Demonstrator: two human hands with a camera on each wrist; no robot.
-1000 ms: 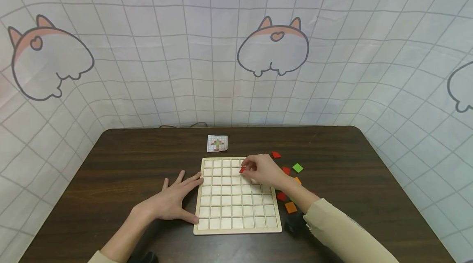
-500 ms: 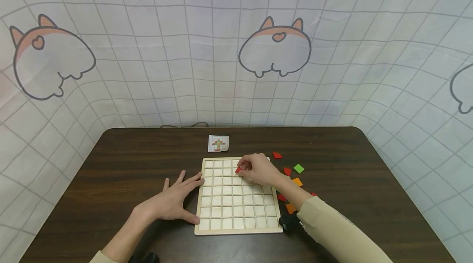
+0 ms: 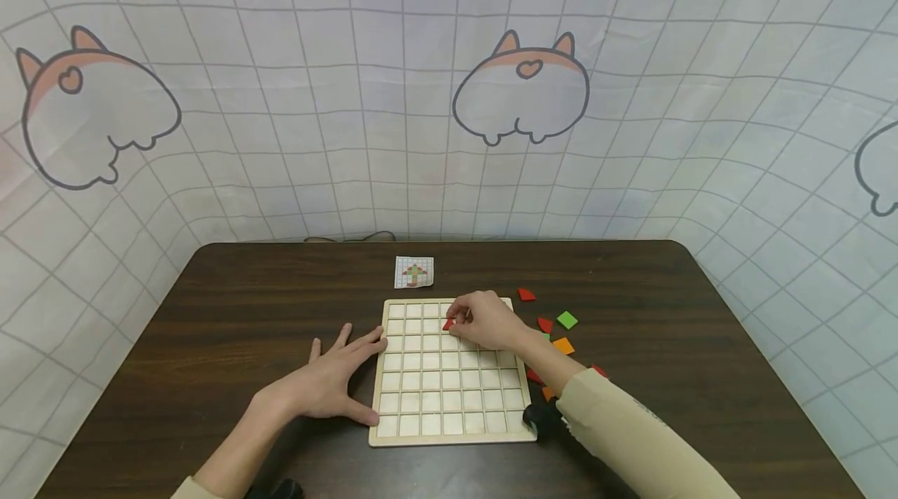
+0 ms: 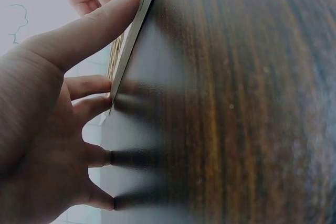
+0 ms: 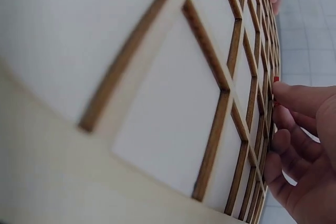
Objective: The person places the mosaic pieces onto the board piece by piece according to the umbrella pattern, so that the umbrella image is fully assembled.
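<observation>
A pale wooden grid board [image 3: 431, 380] with square cells lies on the dark table. My left hand [image 3: 324, 380] is spread along its left edge, thumb near the front corner and fingertips farther back. The left wrist view shows the left thumb [image 4: 100, 27] against the board's side, with some fingertips down on the table. My right hand [image 3: 487, 321] pinches a small red tile [image 3: 448, 323] between thumb and fingers, over a cell in the board's second row from the back. In the right wrist view only a sliver of the red tile [image 5: 276, 79] shows by the thumb.
Behind the board lies a small paper card [image 3: 414, 272] with a coloured grid pattern. Right of the board are loose tiles: a green one [image 3: 567, 320], an orange one [image 3: 563, 346] and several red ones, such as a red tile [image 3: 526, 295]; my right forearm partly covers the group.
My right hand has shifted slightly left over the board, carrying the red tile to a cell farther left. The left hand stays at the board's edge.
</observation>
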